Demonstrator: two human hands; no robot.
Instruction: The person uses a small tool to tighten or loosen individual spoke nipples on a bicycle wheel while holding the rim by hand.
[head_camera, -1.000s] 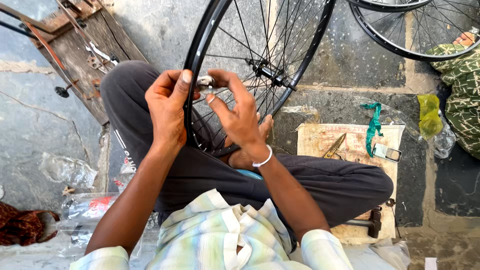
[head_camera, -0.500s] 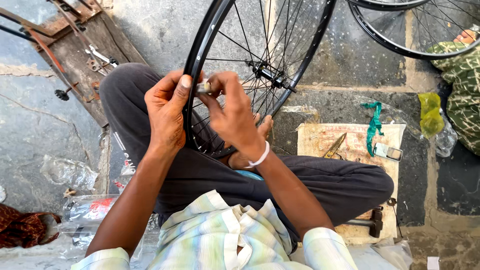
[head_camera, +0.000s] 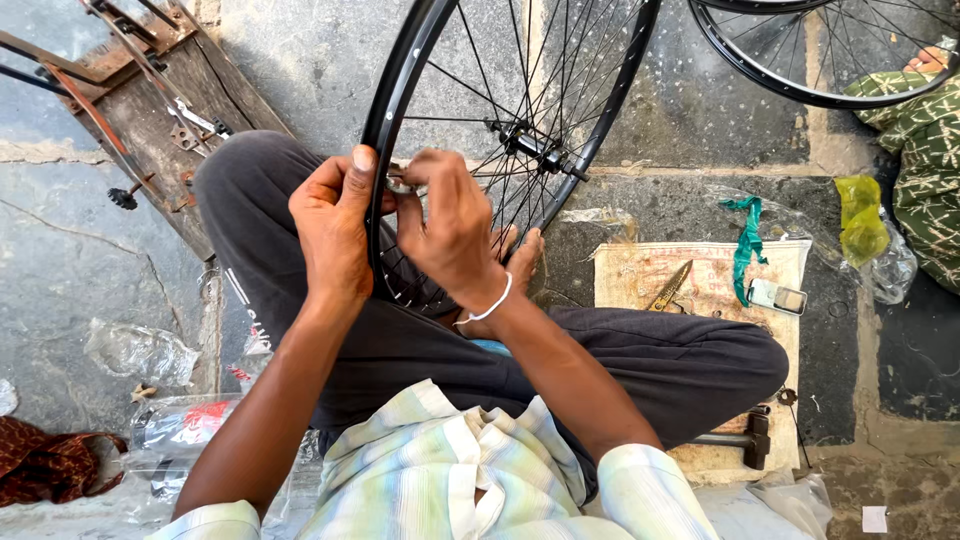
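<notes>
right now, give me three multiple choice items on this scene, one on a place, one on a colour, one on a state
1. Where does the hammer lie?
A. on the wooden frame at upper left
B. on the mat beside the person's bent leg, lower right
C. inside the wheel

2. What colour is the rim of the wheel that the hands work on?
A. black
B. red
C. white

3. How do the hands stand to that wheel?
A. both rest on the floor
B. only one touches it
C. the left hand grips the rim while the fingers of the right hand pinch a small metal piece at the rim

Answers:
1. B, its dark head and handle lie on the mat's lower edge by the knee.
2. A, the hoop is black with thin spokes.
3. C, both hands meet at the rim's left side.
</notes>
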